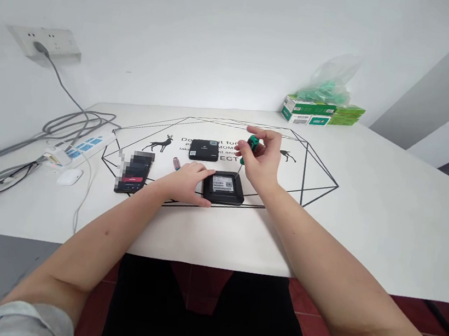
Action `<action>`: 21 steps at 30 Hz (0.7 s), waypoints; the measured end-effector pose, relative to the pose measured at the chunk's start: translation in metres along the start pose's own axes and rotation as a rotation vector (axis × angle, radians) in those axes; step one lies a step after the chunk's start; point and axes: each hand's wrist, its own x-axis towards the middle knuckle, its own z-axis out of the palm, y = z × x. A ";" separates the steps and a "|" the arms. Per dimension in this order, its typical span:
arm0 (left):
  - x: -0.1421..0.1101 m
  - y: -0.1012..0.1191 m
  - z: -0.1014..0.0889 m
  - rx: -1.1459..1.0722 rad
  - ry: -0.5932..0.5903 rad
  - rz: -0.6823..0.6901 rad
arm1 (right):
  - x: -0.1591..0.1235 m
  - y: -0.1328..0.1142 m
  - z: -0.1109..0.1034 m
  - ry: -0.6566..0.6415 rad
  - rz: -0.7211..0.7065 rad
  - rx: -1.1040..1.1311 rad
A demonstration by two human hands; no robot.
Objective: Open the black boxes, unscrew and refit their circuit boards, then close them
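Observation:
A square black plastic box [223, 197] lies flat on the table, a white printed label [223, 184] facing up inside its raised rim. My left hand [188, 182] grips the box's left side, thumb at the near edge and fingers at the far left corner. In my right hand [264, 162] is a green and black screwdriver [252, 143], held by its handle nearly upright. Its thin shaft runs down to the box's far right corner; whether the tip sits in a screw is too small to tell. A second flat black box [204, 150] with small stickers lies just behind.
Beyond my left hand lies a small pinkish see-through handle [176, 163]. Further left are a phone [135, 173], a white earphone case [70, 177], glasses [5, 181], a power strip [86, 147] and coiled cables. Green boxes [309, 107] with a plastic bag stand at the back right.

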 end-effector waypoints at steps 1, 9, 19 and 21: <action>0.000 0.000 0.000 -0.001 0.001 0.002 | -0.001 -0.001 0.000 -0.006 0.009 0.005; -0.001 0.001 -0.001 -0.002 0.000 0.004 | -0.004 -0.007 -0.004 -0.079 -0.060 -0.044; -0.001 0.001 -0.002 -0.019 -0.006 -0.005 | 0.000 -0.011 -0.006 -0.017 -0.153 -0.211; -0.001 0.000 -0.001 -0.019 0.000 -0.003 | 0.001 -0.011 -0.007 -0.025 -0.143 -0.200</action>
